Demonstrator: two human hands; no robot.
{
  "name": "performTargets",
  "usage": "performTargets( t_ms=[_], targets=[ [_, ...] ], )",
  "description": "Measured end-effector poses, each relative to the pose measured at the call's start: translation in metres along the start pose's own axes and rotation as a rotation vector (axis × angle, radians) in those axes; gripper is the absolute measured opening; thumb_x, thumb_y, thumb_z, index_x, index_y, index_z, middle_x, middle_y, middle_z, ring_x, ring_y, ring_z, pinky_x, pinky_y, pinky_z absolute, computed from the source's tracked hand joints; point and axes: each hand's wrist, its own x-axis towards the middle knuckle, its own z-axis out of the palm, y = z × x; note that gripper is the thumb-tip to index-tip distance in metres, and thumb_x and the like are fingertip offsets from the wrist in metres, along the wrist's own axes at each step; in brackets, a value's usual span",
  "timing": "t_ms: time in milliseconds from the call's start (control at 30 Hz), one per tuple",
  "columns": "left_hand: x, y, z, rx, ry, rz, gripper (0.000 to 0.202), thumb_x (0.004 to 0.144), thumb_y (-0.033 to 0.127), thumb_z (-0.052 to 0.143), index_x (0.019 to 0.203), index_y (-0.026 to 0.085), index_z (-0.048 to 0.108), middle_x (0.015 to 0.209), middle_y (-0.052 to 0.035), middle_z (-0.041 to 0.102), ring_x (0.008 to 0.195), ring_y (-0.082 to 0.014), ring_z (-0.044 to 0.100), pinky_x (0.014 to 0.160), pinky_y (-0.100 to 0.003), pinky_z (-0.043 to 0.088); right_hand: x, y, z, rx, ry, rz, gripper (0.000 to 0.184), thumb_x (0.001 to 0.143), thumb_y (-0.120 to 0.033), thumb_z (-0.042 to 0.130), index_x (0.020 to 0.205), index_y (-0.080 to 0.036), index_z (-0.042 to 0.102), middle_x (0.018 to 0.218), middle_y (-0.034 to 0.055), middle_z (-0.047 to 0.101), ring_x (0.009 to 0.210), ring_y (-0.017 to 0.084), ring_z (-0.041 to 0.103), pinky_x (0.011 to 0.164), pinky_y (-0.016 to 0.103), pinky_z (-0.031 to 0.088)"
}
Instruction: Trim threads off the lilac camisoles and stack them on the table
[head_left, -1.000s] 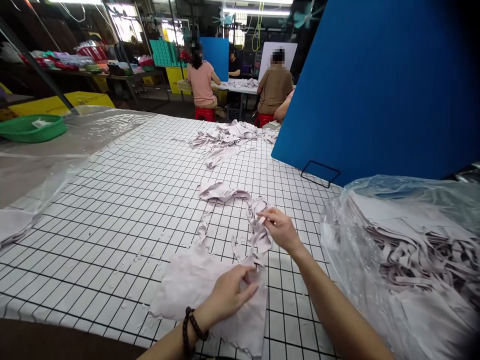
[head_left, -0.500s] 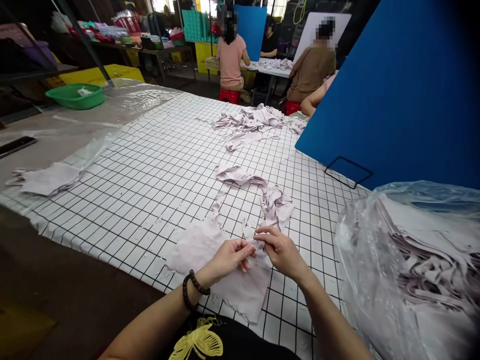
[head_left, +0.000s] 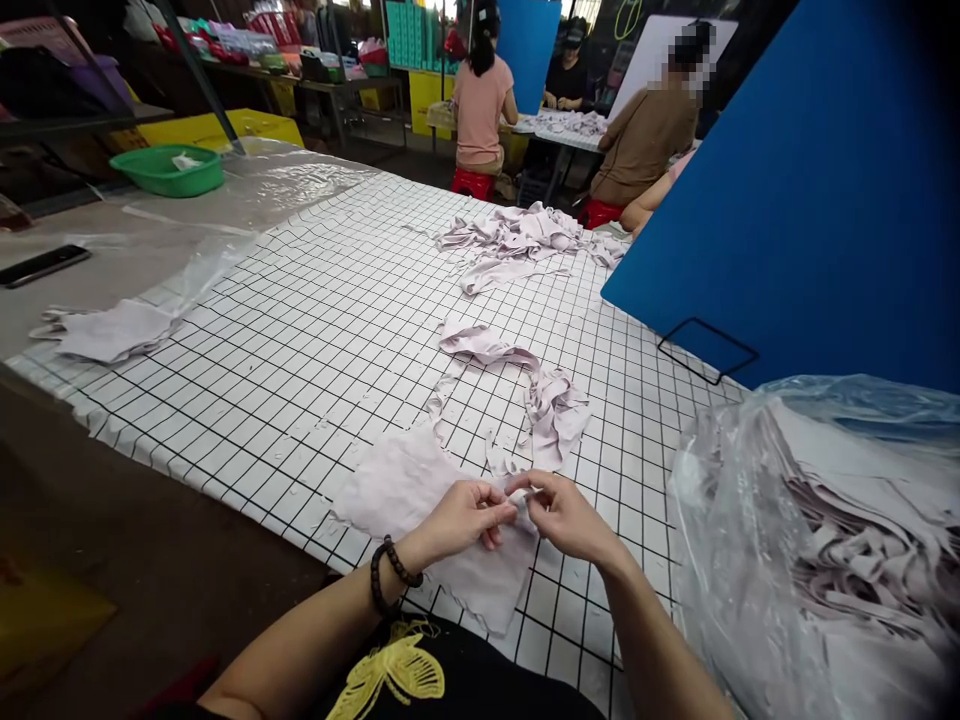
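Note:
A pale pink cut fabric piece [head_left: 401,475] with a wavy edge lies on the checked tablecloth in front of me. Over its right part, my left hand [head_left: 471,515] pinches the fabric's edge between thumb and fingers. Close beside it, my right hand [head_left: 562,510] is closed on the same edge, its index finger reaching toward the left fingertips. Exactly what sits between the fingertips is too small to make out. Beyond my hands, a crumpled fabric strip [head_left: 555,405] curves away from the piece.
On the right stands a clear plastic bag [head_left: 712,500] of stacked fabric, below a blue board [head_left: 810,220]. Farther back is a heap of fabric scraps [head_left: 525,235]. Folded fabric [head_left: 120,330], a phone [head_left: 45,266] and a green basin [head_left: 169,172] lie left. People sit at another table behind.
The view has shifted slightly. My right index finger has bent and come closer to the left fingertips; both hands remain over the fabric piece.

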Motion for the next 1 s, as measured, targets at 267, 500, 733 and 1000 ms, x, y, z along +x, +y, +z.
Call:
performTargets(
  t_ms=[267, 500, 733, 1000],
  targets=[
    [-0.018, 0.0, -0.006, 0.494, 0.186, 0.067, 0.034, 0.079, 0.048, 0.059, 0.09, 0.016, 0.063, 0.07, -0.001, 0.064, 0.06, -0.0133, 0.058, 0.057, -0.023, 0.044, 0.001, 0.006, 0.003, -0.03, -0.157, 0.205, 0.02, 0.08, -0.036, 0.059, 0.075, -0.019, 0.068, 0.061, -0.0003, 0.061, 0.055, 0.013, 0.052, 0.05, 0.023, 0.039],
    [-0.02, -0.001, -0.026, 0.78, 0.29, 0.091, 0.029, 0.08, 0.038, 0.059, 0.103, 0.019, 0.058, 0.073, -0.001, 0.062, 0.073, -0.0188, 0.059, 0.066, -0.026, 0.041, 0.013, 0.012, 0.018, -0.053, -0.007, 0.154, 0.022, 0.083, -0.036, 0.053, 0.079, -0.018, 0.065, 0.076, 0.0019, 0.065, 0.066, 0.014, 0.056, 0.057, 0.024, 0.041],
    [-0.009, 0.0, -0.031, 0.81, 0.224, 0.061, 0.026, 0.08, 0.041, 0.06, 0.091, 0.018, 0.064, 0.08, -0.0049, 0.068, 0.078, -0.0212, 0.062, 0.067, -0.027, 0.041, 0.023, 0.011, 0.035, -0.109, -0.001, 0.133, 0.019, 0.082, -0.031, 0.053, 0.08, -0.019, 0.067, 0.078, 0.0027, 0.066, 0.071, 0.016, 0.058, 0.065, 0.027, 0.043],
    [-0.006, -0.002, -0.032, 0.799, 0.222, 0.06, 0.027, 0.081, 0.041, 0.057, 0.087, 0.017, 0.067, 0.08, -0.0063, 0.07, 0.077, -0.0215, 0.063, 0.067, -0.027, 0.042, 0.026, 0.008, 0.039, -0.115, -0.03, 0.116, 0.018, 0.082, -0.028, 0.052, 0.08, -0.02, 0.069, 0.083, 0.004, 0.069, 0.078, 0.018, 0.062, 0.069, 0.028, 0.045]
  ],
)
